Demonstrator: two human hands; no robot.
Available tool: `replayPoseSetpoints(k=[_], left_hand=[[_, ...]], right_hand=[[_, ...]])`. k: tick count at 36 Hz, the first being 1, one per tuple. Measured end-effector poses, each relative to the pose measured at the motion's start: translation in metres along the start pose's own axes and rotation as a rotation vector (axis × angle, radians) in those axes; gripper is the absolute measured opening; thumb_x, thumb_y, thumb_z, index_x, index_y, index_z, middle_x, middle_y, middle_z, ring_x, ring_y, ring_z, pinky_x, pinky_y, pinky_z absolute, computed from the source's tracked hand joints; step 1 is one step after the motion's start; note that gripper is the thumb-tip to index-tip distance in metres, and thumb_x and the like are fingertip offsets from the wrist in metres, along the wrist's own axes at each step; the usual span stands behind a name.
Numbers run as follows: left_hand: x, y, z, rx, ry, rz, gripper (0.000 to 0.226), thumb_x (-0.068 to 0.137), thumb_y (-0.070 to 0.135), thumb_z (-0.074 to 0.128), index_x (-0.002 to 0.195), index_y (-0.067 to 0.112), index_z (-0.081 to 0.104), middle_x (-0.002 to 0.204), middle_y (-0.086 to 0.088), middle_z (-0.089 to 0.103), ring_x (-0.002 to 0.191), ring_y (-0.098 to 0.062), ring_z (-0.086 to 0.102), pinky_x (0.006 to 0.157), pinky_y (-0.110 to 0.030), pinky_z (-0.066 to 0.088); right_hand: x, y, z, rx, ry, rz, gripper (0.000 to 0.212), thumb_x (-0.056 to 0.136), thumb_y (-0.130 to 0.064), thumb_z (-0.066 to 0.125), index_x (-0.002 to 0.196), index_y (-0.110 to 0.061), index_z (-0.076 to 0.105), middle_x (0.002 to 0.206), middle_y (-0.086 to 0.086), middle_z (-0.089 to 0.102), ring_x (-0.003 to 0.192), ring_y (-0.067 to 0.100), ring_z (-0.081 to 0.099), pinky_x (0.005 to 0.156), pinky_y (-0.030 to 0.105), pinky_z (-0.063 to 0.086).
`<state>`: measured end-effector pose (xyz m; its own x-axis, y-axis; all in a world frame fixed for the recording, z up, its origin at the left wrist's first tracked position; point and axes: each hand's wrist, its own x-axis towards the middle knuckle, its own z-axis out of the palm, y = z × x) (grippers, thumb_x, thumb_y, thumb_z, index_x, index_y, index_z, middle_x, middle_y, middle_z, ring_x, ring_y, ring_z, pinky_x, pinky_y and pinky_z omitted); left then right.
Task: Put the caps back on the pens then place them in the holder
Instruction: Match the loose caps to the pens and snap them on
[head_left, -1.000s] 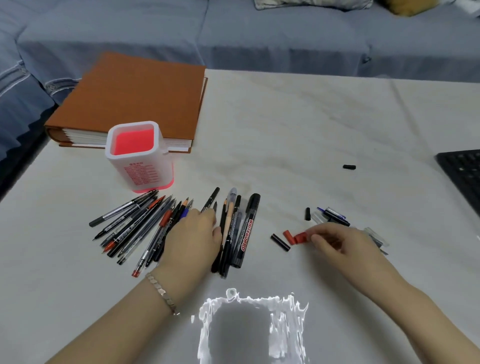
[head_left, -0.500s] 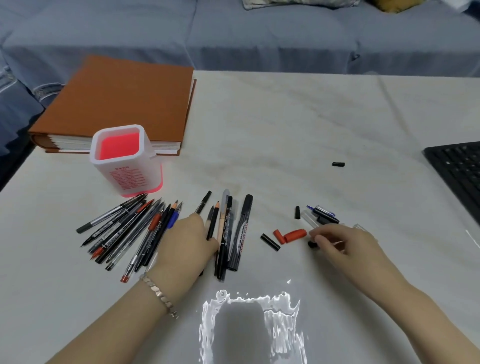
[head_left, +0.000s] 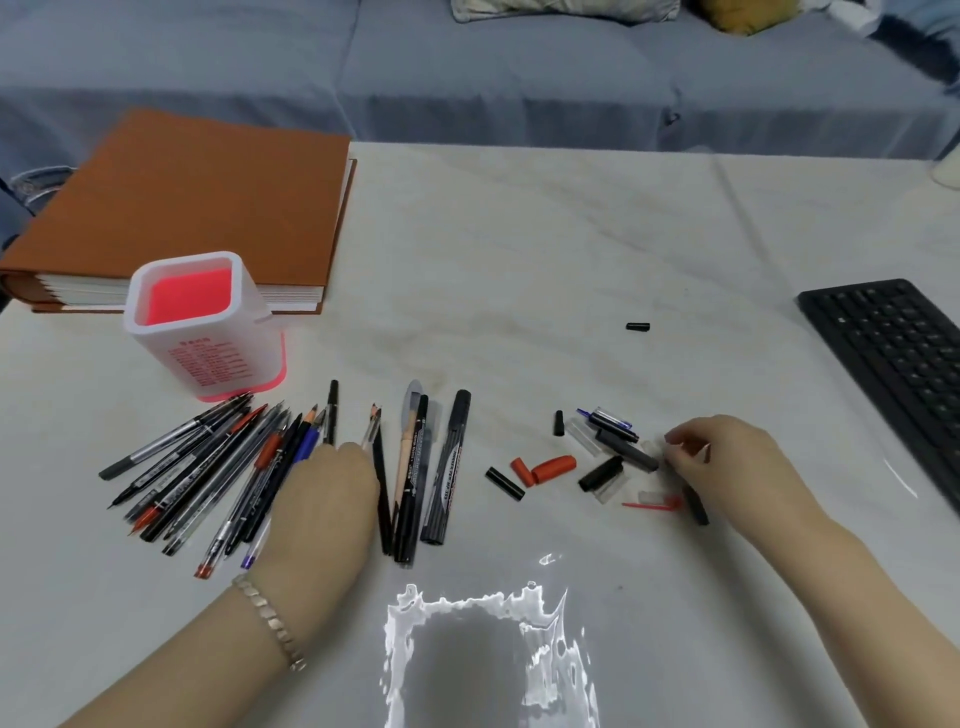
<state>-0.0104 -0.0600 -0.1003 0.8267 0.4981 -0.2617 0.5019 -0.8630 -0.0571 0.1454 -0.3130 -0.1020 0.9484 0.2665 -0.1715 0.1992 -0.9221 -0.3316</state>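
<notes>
Holder: white pen holder (head_left: 208, 358) with a pink inside, upright at the left of the table (head_left: 519, 249), nothing in it.
Pens: uncapped pens (head_left: 208, 467) fanned flat just in front of the holder; a black marker (head_left: 447, 467) at the right edge of the fan.
Caps: loose caps (head_left: 608, 447), black and clear, heaped well to the right of the pens; two red caps (head_left: 550, 467) lie touching at the heap's left edge; one stray cap (head_left: 637, 326) lies apart, farther back.
Left hand: left hand (head_left: 322, 499) lies knuckles-up on the middle of the fan; its fingers are bent under and hidden, so I cannot tell whether they grip a pen.
Right hand: right hand (head_left: 727, 467) sits at the right end of the heap, its fingertips (head_left: 675, 444) drawn together over a pale cap; pinching it or only touching, I cannot tell.
Change: a second ago the right hand was at the red caps; it has since slid rightward across the heap, leaving them on the table. The left hand has stayed on the pens.
Meaning: still sorting for a matching cap, I judge; nothing capped, nothing stowed.
Cap to fingers: black caps lie just left of the fingertips, one more beneath the palm.
Other: brown book (head_left: 208, 197) behind the holder; black keyboard (head_left: 893, 364) at far right.
</notes>
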Motion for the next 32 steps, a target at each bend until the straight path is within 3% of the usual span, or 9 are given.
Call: replayPoseSetpoints(k=[4,7,11,15,18,20,23,28,32], left_hand=[[0.002,-0.003,0.006,-0.065,0.172,0.094,0.008,0.087,0.007,0.052,0.082,0.007,0.057,0.072,-0.006,0.054,0.059,-0.021,0.046,0.052,-0.030,0.033],[0.003,-0.003,0.010,-0.146,0.124,0.038,0.033,0.097,0.031,0.031,0.087,0.010,0.054,0.072,-0.002,0.048,0.063,-0.020,0.046,0.055,-0.028,0.035],[0.005,-0.002,0.010,-0.252,0.206,-0.003,0.038,0.096,0.034,0.028,0.081,0.009,0.053,0.069,-0.005,0.057,0.060,-0.025,0.052,0.055,-0.029,0.038],[0.002,0.001,-0.001,-0.447,0.315,0.018,0.032,0.096,0.032,0.030,0.076,0.011,0.044,0.055,0.002,0.046,0.052,-0.022,0.044,0.048,-0.031,0.026],[-0.003,0.005,-0.012,-0.656,0.278,0.078,0.033,0.096,0.033,0.032,0.076,0.010,0.046,0.056,0.000,0.050,0.053,-0.021,0.048,0.046,-0.030,0.029],[-0.007,0.008,-0.018,-0.812,0.224,0.092,0.033,0.095,0.034,0.034,0.077,0.013,0.052,0.057,-0.001,0.051,0.055,-0.020,0.049,0.051,-0.029,0.034],[-0.013,0.012,-0.022,-1.014,0.170,0.094,0.027,0.094,0.034,0.037,0.082,0.022,0.058,0.056,0.002,0.045,0.050,-0.011,0.041,0.053,-0.026,0.034],[-0.015,0.011,-0.022,-1.224,0.075,0.061,0.029,0.092,0.027,0.043,0.087,0.004,0.060,0.062,-0.012,0.039,0.056,-0.021,0.036,0.058,-0.030,0.030],[-0.015,0.004,-0.013,-1.078,0.114,0.003,0.018,0.088,0.021,0.054,0.075,0.010,0.060,0.056,-0.010,0.047,0.055,-0.019,0.041,0.056,-0.030,0.034]], right_hand=[[0.001,-0.005,0.006,-0.064,-0.043,-0.029,0.015,0.086,-0.022,0.054,0.087,-0.017,0.068,0.090,0.007,0.063,0.081,0.024,0.055,0.067,0.028,0.039],[0.000,-0.007,0.008,-0.090,-0.057,-0.014,0.014,0.083,-0.019,0.053,0.084,-0.019,0.067,0.089,0.005,0.062,0.078,0.023,0.055,0.064,0.028,0.041],[0.001,-0.009,0.008,-0.106,-0.036,-0.039,0.013,0.081,-0.017,0.054,0.077,-0.015,0.066,0.082,0.007,0.062,0.071,0.023,0.054,0.060,0.028,0.041],[-0.005,-0.015,0.003,0.222,-0.006,-0.043,0.017,0.082,-0.016,0.056,0.067,-0.011,0.062,0.059,0.001,0.057,0.041,0.005,0.050,0.040,0.015,0.037],[-0.017,-0.029,-0.008,0.705,-0.110,0.034,0.018,0.089,-0.015,0.054,0.077,-0.006,0.064,0.059,0.000,0.054,0.034,0.001,0.041,0.032,0.007,0.028],[-0.025,-0.040,-0.014,1.028,-0.254,0.100,0.014,0.091,-0.013,0.052,0.090,-0.006,0.064,0.057,-0.003,0.057,0.040,0.002,0.041,0.038,0.009,0.034],[-0.032,-0.049,-0.014,1.267,-0.360,0.137,0.016,0.091,-0.010,0.050,0.100,-0.015,0.063,0.062,-0.004,0.065,0.048,0.008,0.048,0.054,0.019,0.043],[-0.040,-0.055,-0.011,1.197,-0.350,0.046,0.017,0.087,-0.005,0.054,0.095,-0.016,0.064,0.061,-0.001,0.067,0.056,0.008,0.060,0.053,0.013,0.047],[-0.043,-0.055,-0.006,1.081,-0.318,-0.031,0.017,0.085,-0.001,0.057,0.093,-0.014,0.064,0.064,0.004,0.070,0.058,0.010,0.063,0.060,0.014,0.052]])
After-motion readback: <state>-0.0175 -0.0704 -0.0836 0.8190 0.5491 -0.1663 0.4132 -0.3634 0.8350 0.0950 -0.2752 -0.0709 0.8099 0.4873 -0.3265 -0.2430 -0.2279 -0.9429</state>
